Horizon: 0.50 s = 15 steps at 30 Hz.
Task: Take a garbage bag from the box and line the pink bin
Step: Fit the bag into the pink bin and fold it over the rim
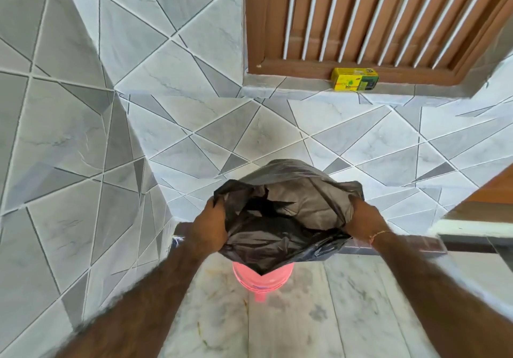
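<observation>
A black garbage bag is spread wide at its mouth between both hands, held in the air. My left hand grips its left rim and my right hand grips its right rim. Below the bag stands the pink bin on the floor; only its near side and pedal show, the rest is hidden by the bag. The yellow box of bags lies on the window ledge, far above and to the right.
Grey tiled walls meet in a corner at the left and behind the bin. A brown window with white bars sits above the ledge. A dark skirting strip runs at the right. The marble floor lies around the bin.
</observation>
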Motion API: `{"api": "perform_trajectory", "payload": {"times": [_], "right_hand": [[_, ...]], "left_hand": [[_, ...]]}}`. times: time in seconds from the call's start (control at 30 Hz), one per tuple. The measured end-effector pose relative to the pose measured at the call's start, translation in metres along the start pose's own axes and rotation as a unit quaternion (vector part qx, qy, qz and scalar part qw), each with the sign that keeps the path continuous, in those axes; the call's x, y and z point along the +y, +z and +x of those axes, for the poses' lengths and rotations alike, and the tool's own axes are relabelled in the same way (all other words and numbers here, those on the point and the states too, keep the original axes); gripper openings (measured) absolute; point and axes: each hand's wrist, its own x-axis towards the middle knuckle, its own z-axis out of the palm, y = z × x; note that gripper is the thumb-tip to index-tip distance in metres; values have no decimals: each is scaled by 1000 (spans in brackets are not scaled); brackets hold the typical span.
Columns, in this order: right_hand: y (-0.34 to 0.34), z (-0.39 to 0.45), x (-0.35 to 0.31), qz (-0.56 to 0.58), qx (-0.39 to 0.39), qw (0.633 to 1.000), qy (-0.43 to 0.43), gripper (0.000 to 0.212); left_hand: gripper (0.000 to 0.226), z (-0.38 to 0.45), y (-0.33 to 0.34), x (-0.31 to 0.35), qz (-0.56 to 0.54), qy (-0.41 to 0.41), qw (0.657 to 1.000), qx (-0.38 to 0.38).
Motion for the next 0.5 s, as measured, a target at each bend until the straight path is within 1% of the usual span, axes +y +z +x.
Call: {"api": "perform_trajectory", "payload": {"times": [0.13, 0.23, 0.33, 0.43, 0.5], "right_hand": [[4, 11, -10, -1, -19, 1000, -16, 45], [5, 22, -20, 3, -22, 999, -38, 46], [8, 35, -29, -12, -37, 998, -55, 51], [14, 46, -32, -26, -53, 996, -60, 52], [17, 54, -34, -25, -64, 996, -60, 49]], "left_hand": [[71, 4, 2, -9, -11, -7, 1000, -10], [73, 8, -3, -14, -13, -22, 1000, 1], [76, 12, -10, -18, 17, -48, 999, -7], [60, 18, -12, -20, 8, -72, 997, -18], [53, 22, -12, -24, 16, -82, 996, -27]]}}
